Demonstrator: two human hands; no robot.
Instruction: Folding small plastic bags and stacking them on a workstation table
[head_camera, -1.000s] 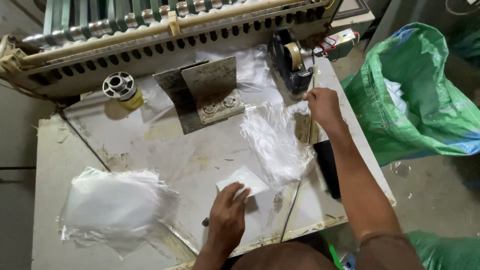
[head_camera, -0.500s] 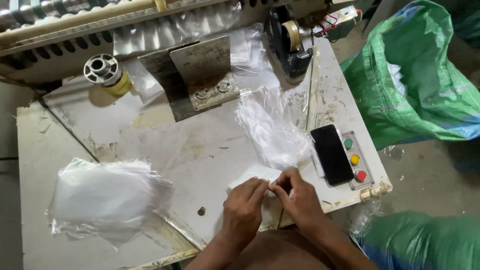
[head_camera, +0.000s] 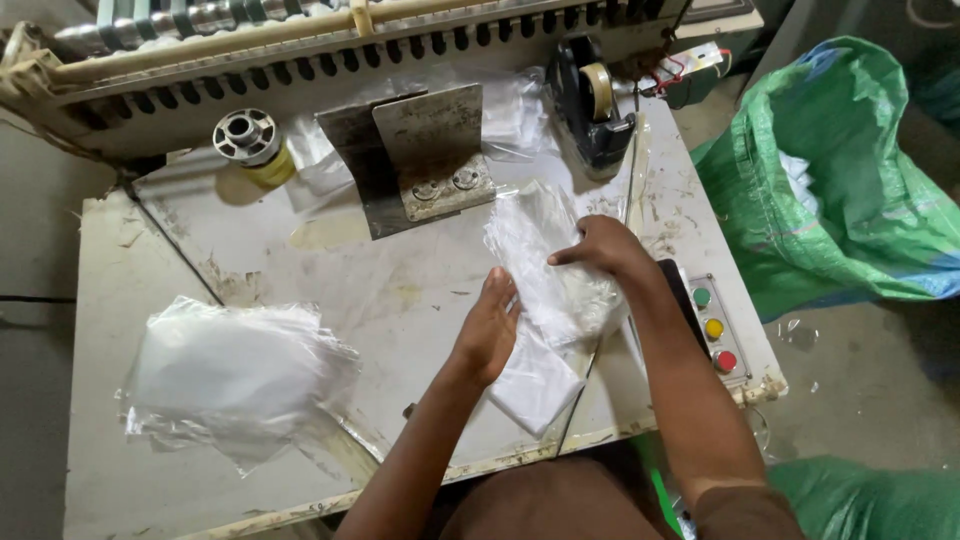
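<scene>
The table (head_camera: 150, 250) is a pale metal top, scratched and stained, with rust-brown marks and worn paint along its edges. At the back runs a long machine (head_camera: 300, 50) with a row of slots and metal rollers. In front of it a grey metal plate (head_camera: 425, 150) stands upright, fixed with two bolts, and to its left there is a small metal spool (head_camera: 247, 135) on a yellowish base. To the right of the plate sits a black tape dispenser (head_camera: 592, 110) with a roll of brownish tape.

Near the middle-right of the table lies a pile of clear plastic bags (head_camera: 540, 250) — thin, crumpled and shiny. The right hand (head_camera: 600, 250) rests on top of this pile, its fingers stretched flat and pressing on the plastic. The left hand (head_camera: 490, 325) lies beside it at the pile's left edge, fingers straight and close together, touching a flat white bag (head_camera: 535, 385) that reaches toward the front edge. Neither hand grips anything; both are laid flat.

On the left side, well apart from the hands, lies a second heap of clear bags (head_camera: 235, 375). At the right edge there is a control panel with green, yellow and red buttons (head_camera: 713, 328). Beyond the table, on the grey concrete floor (head_camera: 870, 400), stands a big green woven sack (head_camera: 850, 190) — open at its top.
</scene>
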